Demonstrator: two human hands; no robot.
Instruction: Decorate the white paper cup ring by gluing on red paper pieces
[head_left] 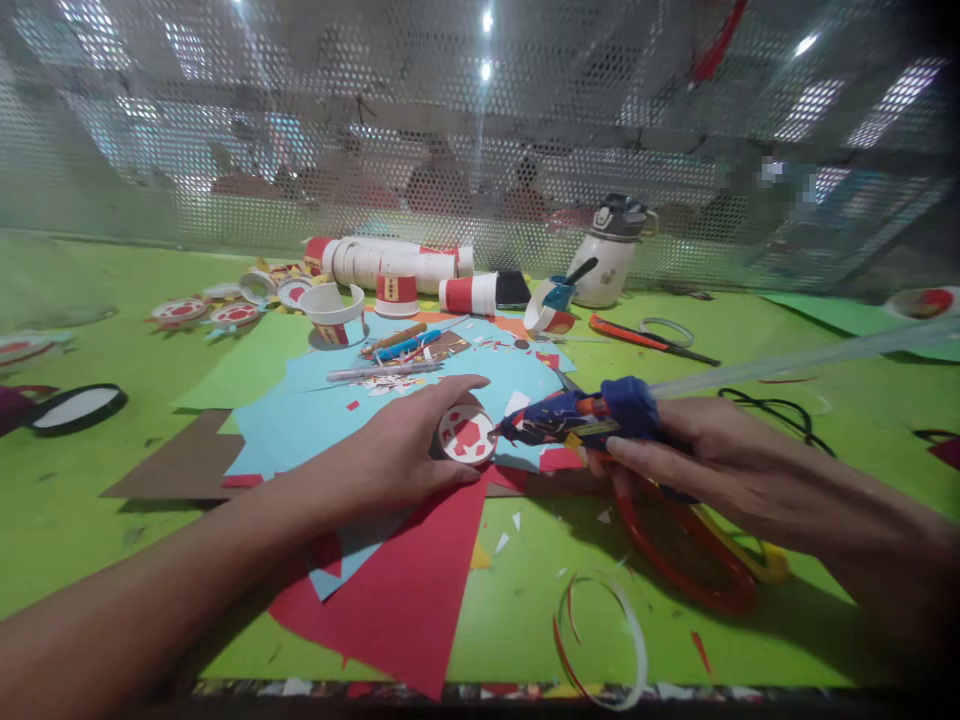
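Observation:
My left hand [409, 440] is closed around the edge of a round white paper disc [466, 434] with red patches stuck on it. In my right hand [675, 455] is a dark blue hot glue gun [585, 412], with a clear glue stick [787, 358] running out of its back. The gun's nozzle points left and is at the disc's right edge; whether it touches, I cannot tell. Beneath my right hand lie scissors with red and yellow handles [724, 600], partly covered. Blue paper [300, 420] and red paper [405, 600] lie under my left hand.
Behind are stacked paper cups [397, 262], a cut cup [335, 312], pens [405, 345] and a white bottle [606, 260]. An orange utility knife [637, 335] lies to the right. Several red-and-white paper turtles [180, 312] sit at left, near a black-rimmed roll [79, 408]. A perforated screen [480, 150] stands behind.

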